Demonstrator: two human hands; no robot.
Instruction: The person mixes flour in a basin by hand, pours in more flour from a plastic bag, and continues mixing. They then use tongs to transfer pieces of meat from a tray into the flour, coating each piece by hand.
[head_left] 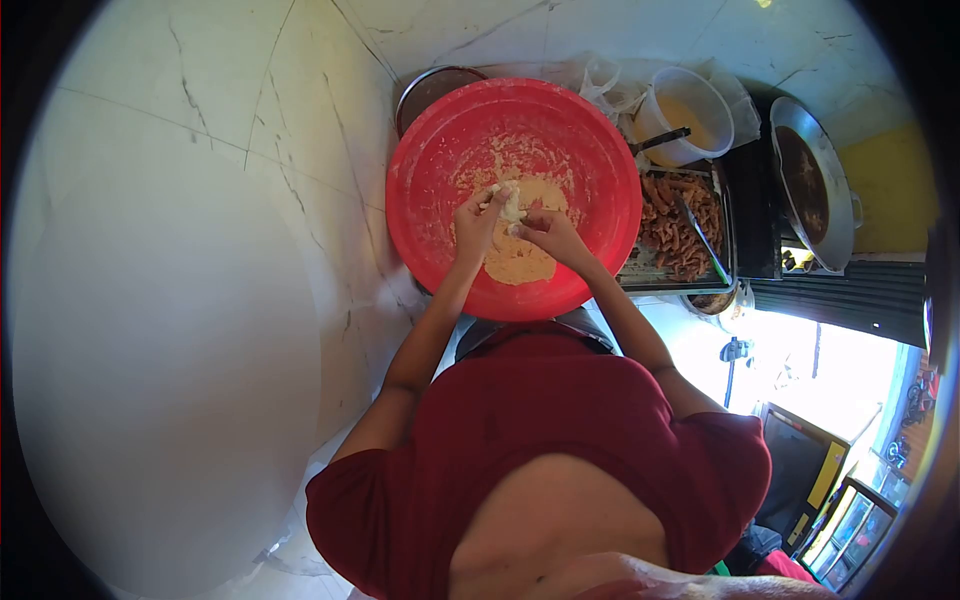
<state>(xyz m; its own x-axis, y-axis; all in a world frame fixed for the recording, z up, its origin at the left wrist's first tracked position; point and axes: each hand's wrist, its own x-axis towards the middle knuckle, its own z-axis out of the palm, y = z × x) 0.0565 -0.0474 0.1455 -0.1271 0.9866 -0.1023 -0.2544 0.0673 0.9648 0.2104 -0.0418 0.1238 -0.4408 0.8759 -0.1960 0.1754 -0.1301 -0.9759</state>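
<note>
A large red basin (pixel 415 200) holds pale, crumbly flour (pixel 520 262), with more of it stuck to the inner wall. Over the middle of the basin, my left hand (pixel 480 222) grips a whitish, flour-coated piece (pixel 511 203) between thumb and fingers. My right hand (pixel 550 233) is close beside it on the right, its fingers pinched together at the lower end of the same piece. The piece's exact shape is partly hidden by my fingers.
Right of the basin, a dark tray (pixel 728 262) holds many brown fried strips and tongs (pixel 705 238). Behind it stands a clear tub (pixel 722 125) with yellowish contents. Farther right is a wide metal pan (pixel 843 200) of dark liquid. A marble-patterned wall (pixel 300 130) rises at left.
</note>
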